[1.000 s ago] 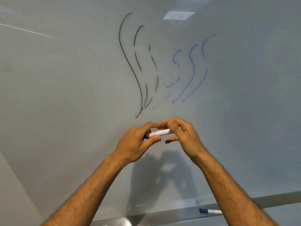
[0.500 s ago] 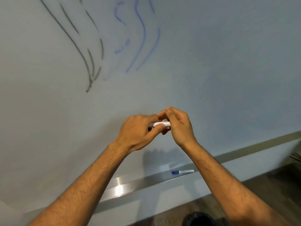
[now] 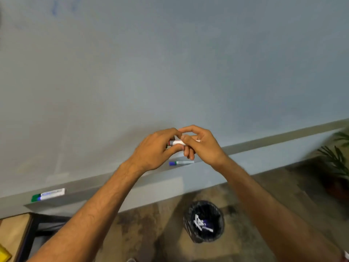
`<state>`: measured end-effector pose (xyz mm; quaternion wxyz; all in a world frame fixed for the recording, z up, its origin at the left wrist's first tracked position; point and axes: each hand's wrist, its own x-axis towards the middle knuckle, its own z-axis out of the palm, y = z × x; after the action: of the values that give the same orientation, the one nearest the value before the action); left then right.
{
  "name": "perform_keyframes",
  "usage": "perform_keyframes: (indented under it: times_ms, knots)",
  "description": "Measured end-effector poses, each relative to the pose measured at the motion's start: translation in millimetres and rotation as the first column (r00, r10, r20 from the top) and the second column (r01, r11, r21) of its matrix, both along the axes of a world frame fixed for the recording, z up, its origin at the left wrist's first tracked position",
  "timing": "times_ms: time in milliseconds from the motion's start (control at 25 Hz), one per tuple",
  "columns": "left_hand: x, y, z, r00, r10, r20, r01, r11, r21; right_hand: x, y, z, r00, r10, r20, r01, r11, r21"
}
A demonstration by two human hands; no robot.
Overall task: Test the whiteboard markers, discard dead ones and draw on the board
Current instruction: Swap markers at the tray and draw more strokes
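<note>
Both hands hold one white marker [image 3: 177,142] level in front of the whiteboard [image 3: 170,72]. My left hand [image 3: 156,150] grips its left end, where a red band and dark cap show. My right hand [image 3: 202,146] pinches the barrel's right part between thumb and fingers. A faint blue stroke [image 3: 54,6] shows at the board's top left. On the metal tray [image 3: 117,178] under the board lie a blue-capped marker [image 3: 181,163] and a green-and-blue-capped marker [image 3: 48,194].
A black mesh bin [image 3: 204,222] with several discarded markers inside stands on the floor below my hands. A wooden table corner [image 3: 15,235] sits at the lower left. A green plant [image 3: 338,159] is at the right edge.
The view has tilted down: the drawn strokes slid off the top, and the tray, bin and floor came into sight. Both hands kept hold of the marker.
</note>
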<state>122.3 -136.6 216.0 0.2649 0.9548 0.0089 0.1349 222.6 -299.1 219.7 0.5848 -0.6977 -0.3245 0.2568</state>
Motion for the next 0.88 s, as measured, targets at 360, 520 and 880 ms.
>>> perform_keyframes:
  times_ms: [360, 520, 880]
  knots:
    - [10.6, -46.7, -201.8, 0.942, -0.169, -0.289, 0.187, 0.982, 0.033, 18.5, -78.0, -186.9, 0.937, -0.116, -0.328, 0.039, 0.972, -0.234]
    - [8.0, -65.8, -319.3, 0.839, -0.221, -0.497, 0.199, 0.975, -0.098, 2.5, -118.2, -325.0, 0.888, -0.256, -0.381, 0.040, 0.870, -0.491]
    - [17.3, -88.7, -566.5, 0.659, -0.181, -0.730, 0.052, 0.979, -0.196, -52.5, -185.7, -624.8, 0.688, -0.596, -0.414, -0.002, 0.569, -0.823]
